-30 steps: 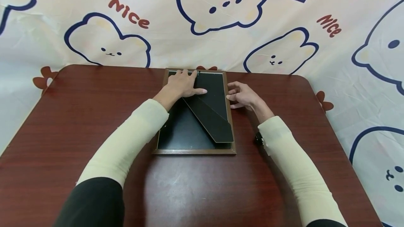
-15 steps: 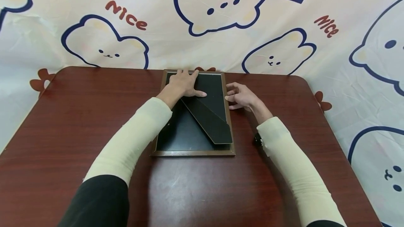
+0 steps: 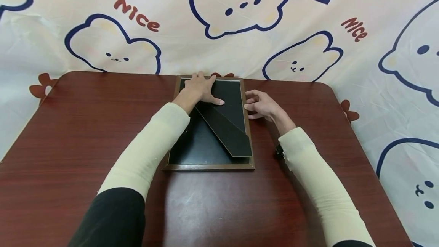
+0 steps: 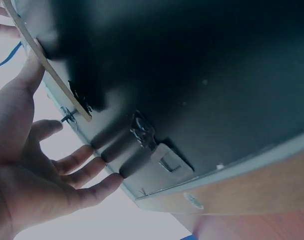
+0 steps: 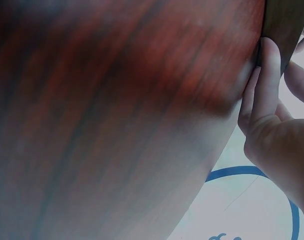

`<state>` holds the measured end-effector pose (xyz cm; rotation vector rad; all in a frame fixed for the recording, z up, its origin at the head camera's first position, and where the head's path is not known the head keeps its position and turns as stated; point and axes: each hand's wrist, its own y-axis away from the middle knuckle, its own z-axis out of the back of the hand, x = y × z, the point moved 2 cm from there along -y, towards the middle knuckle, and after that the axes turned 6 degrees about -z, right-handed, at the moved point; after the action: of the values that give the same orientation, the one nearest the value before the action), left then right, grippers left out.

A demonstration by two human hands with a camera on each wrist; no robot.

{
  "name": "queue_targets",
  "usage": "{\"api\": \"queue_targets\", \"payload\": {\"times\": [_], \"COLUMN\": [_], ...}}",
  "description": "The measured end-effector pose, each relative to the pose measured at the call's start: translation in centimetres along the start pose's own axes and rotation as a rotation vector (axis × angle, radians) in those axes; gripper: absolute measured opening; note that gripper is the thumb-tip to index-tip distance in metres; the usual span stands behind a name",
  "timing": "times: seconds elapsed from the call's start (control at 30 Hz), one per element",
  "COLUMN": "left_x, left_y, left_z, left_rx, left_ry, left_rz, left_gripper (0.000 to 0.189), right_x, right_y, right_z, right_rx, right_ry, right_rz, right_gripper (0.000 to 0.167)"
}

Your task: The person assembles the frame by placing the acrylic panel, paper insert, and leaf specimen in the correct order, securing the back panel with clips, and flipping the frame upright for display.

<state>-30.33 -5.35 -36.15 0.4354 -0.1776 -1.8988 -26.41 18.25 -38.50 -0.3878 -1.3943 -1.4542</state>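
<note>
A picture frame (image 3: 209,167) with a brown rim lies back side up on the table, near its far edge. Its black stand leg (image 3: 228,134) slants across the backing towards the lower right corner. My left hand (image 3: 200,90) rests on the upper part of the backing, fingers spread towards the far rim and thumb pointing right. In the left wrist view a metal hanger (image 4: 174,162) and the backing (image 4: 241,85) show beyond the fingers. Beside the right rim, my right hand (image 3: 262,106) touches the frame's side with loosely bent fingers; the right wrist view has the thumb against the rim (image 5: 281,30).
The reddish-brown wooden table (image 3: 103,125) stretches to both sides and in front of the frame. A white cloth (image 3: 178,41) printed with cartoon animals hangs right behind the table and along its right side.
The left forearm has swung slightly to the right, while the left hand stays on the backing. The frame and the right hand hold nearly the same place; the view has shifted a little.
</note>
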Motion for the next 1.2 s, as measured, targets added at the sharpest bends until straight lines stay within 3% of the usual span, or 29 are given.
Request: {"api": "queue_targets", "payload": {"times": [0.47,0.93,1.2], "left_x": [-0.01,0.01,-0.08], "left_y": [0.46,0.08,0.19], "left_z": [0.46,-0.22,-0.42], "left_rx": [-0.008,-0.016,-0.009], "left_ry": [0.002,0.002,-0.022], "left_rz": [0.002,0.014,-0.017], "left_gripper": [0.105,0.102,0.099], "right_x": [0.43,0.40,-0.01], "right_y": [-0.09,-0.10,-0.27], "right_z": [-0.06,0.01,0.10], "right_rx": [-0.014,-0.008,-0.005], "right_ry": [0.002,-0.006,-0.003], "right_rz": [0.000,-0.009,-0.017], "right_gripper": [0.060,0.059,0.061]}}
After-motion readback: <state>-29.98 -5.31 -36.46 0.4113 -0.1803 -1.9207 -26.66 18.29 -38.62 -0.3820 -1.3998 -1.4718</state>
